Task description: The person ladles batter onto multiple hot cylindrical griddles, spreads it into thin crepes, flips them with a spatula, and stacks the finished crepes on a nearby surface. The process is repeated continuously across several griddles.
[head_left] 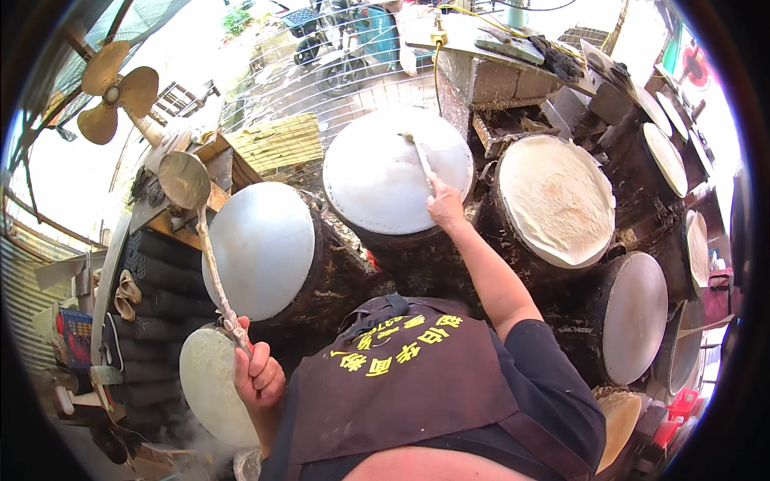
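Note:
My left hand (261, 377) is closed around the long, batter-crusted handle of a ladle (184, 179), whose round bowl is raised at the left. My right hand (446, 205) stretches forward, gripping a thin stick-like tool (421, 160). That tool's small pale end lies over the far round griddle (365, 184), which has a whitish, smooth top. To its left stands another bare griddle (261, 248). On the griddle at the right lies a thin, pale flatbread (557, 200) with a ragged, lifting edge.
A greenish-pale round griddle top (212, 385) sits near left, with steam beside it. More drum-like stoves curve round the right, one with a bare grey top (634, 321). A metal fan (112, 94) stands far left. Behind are a wire fence, a motorbike and a cluttered brick ledge (505, 80).

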`<control>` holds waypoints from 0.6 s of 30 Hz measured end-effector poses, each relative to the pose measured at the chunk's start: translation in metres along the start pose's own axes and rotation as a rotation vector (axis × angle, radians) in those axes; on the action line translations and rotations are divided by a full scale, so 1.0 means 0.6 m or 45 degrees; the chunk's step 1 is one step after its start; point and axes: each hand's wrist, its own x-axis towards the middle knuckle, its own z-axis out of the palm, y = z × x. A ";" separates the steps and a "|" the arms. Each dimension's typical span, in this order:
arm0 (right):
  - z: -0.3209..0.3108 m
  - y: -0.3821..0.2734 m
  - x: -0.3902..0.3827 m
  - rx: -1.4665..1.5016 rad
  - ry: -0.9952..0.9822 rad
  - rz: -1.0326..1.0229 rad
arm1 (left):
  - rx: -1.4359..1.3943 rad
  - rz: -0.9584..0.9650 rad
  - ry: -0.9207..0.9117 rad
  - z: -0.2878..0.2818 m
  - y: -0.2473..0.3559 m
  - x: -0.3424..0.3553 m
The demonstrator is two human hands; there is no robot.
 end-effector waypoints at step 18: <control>-0.029 0.054 0.055 0.018 0.113 -0.114 | 0.307 0.118 -0.023 -0.024 0.065 -0.037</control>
